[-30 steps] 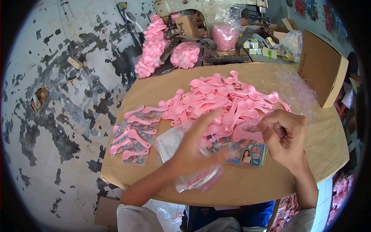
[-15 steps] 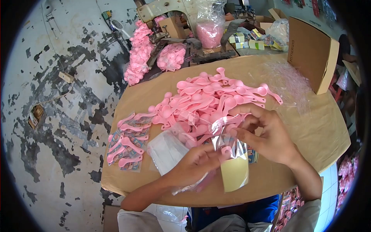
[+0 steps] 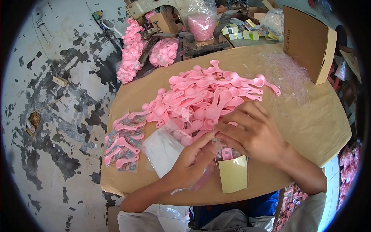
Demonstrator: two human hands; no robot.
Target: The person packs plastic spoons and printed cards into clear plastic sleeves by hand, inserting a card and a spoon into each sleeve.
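Between my hands hangs a clear plastic bag (image 3: 242, 164) with a pale yellow card (image 3: 233, 176) and the pink handle end of a spoon (image 3: 227, 154) inside. My left hand (image 3: 194, 157) pinches the bag's upper left side. My right hand (image 3: 251, 131) is closed at the top of the bag, its fingertips meeting the left ones and hiding the bag's mouth. Beneath my left hand lies a stack of clear bags (image 3: 162, 149). Just beyond both hands rises a pile of loose pink spoons (image 3: 208, 92).
Several bagged pink spoons with printed cards (image 3: 123, 145) lie on the left of the brown-covered table (image 3: 309, 135). A cardboard box (image 3: 309, 44) stands at the back right, beside clear plastic strands (image 3: 288, 75). Bundles of pink spoons (image 3: 163, 52) and a sewing machine (image 3: 158, 7) are behind.
My right hand has moved down and inward, closing over the bag's top beside my left fingers. The bag's upper part is now gathered and mostly covered. The view has shifted slightly.
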